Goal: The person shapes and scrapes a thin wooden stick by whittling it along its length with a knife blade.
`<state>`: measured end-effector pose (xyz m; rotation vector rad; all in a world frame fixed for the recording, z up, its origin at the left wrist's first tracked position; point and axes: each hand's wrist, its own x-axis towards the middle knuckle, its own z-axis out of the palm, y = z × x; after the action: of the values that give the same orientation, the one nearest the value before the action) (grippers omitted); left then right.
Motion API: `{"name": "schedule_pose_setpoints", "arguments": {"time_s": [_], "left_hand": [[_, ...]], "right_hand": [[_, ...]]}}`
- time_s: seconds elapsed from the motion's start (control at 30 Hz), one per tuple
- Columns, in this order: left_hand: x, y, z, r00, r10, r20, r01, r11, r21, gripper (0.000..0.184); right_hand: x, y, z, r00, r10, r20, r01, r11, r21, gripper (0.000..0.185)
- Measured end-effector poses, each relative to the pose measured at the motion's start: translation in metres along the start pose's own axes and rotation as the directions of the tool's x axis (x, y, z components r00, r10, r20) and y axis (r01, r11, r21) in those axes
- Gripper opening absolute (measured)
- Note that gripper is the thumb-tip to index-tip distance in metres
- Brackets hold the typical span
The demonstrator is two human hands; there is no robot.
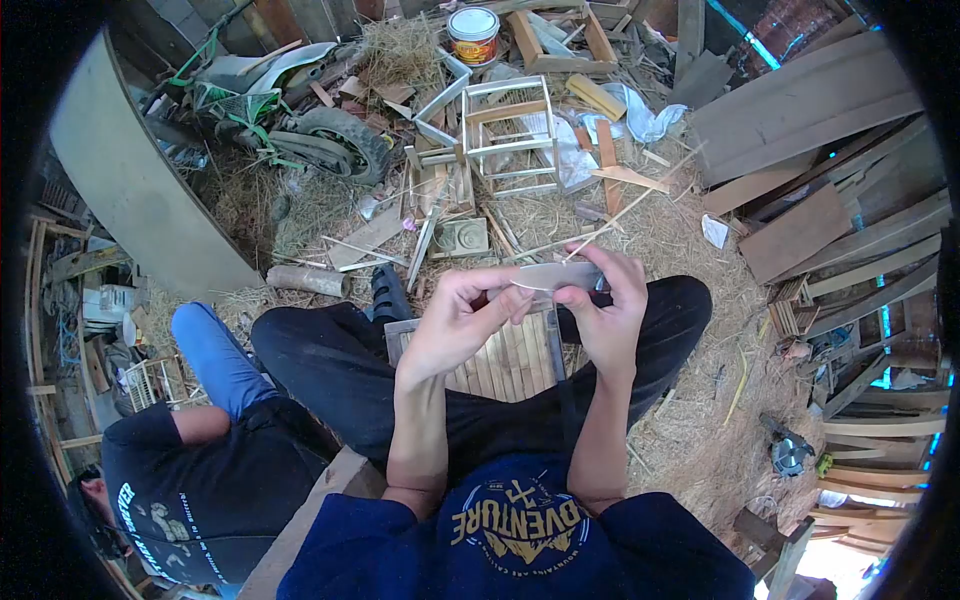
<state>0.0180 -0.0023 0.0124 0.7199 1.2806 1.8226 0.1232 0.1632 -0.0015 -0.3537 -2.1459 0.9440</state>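
A broad metal knife blade [545, 276] lies crosswise between my two hands, above my lap. My left hand [465, 315] is closed, its thumb and forefinger pinching at the blade's left end. Around the blade's right end my right hand [612, 315] is curled, thumb on the near side; its grip partly hides the knife. A thin bamboo strip [635, 203] runs from behind the blade up to the right, close to my right forefinger. Below the hands, a panel of bamboo slats [505, 362] rests between my crossed legs.
Another person [215, 490] sits close on my left. Ahead are a small wooden frame [510, 140], a paint can [473, 38], a motorcycle wheel [345, 145] and scattered scraps. A circular saw [788, 455] lies on the right; boards [800, 105] lean behind it.
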Motion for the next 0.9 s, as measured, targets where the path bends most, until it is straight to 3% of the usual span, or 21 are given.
{"name": "schedule_pose_setpoints", "arguments": {"time_s": [0.13, 0.23, 0.27, 0.37, 0.47, 0.67, 0.9], "left_hand": [[-0.001, 0.001, -0.003, 0.999, -0.036, -0.032, 0.035, 0.999, -0.024, 0.026], [-0.007, 0.005, -0.012, 0.997, -0.071, -0.031, 0.071, 0.997, -0.024, 0.025], [-0.009, 0.005, -0.015, 0.998, -0.064, -0.02, 0.063, 0.998, -0.019, 0.025], [-0.011, 0.002, -0.027, 0.995, -0.079, -0.062, 0.076, 0.996, -0.042, 0.027], [-0.005, -0.001, -0.023, 0.992, -0.096, -0.082, 0.093, 0.995, -0.043, 0.028], [-0.002, -0.005, -0.018, 0.994, -0.105, -0.014, 0.105, 0.994, -0.009, 0.035], [-0.001, 0.0, -0.016, 0.995, -0.096, 0.02, 0.097, 0.995, -0.012, 0.036]], "right_hand": [[0.001, -0.002, -0.005, 0.999, 0.048, 0.018, -0.048, 0.999, -0.016, 0.054], [-0.003, 0.011, -0.008, 0.97, 0.209, -0.128, -0.199, 0.976, 0.083, 0.05], [-0.002, 0.017, -0.013, 0.942, 0.297, -0.156, -0.263, 0.942, 0.209, 0.048], [-0.003, 0.025, -0.029, 0.917, 0.366, -0.157, -0.345, 0.927, 0.146, 0.047], [-0.005, 0.019, -0.017, 0.951, 0.306, -0.044, -0.295, 0.94, 0.172, 0.044], [-0.003, -0.016, 0.018, 0.947, 0.225, 0.228, -0.275, 0.936, 0.221, 0.057], [-0.002, -0.016, 0.022, 0.954, 0.118, 0.277, -0.153, 0.982, 0.107, 0.063]]}}
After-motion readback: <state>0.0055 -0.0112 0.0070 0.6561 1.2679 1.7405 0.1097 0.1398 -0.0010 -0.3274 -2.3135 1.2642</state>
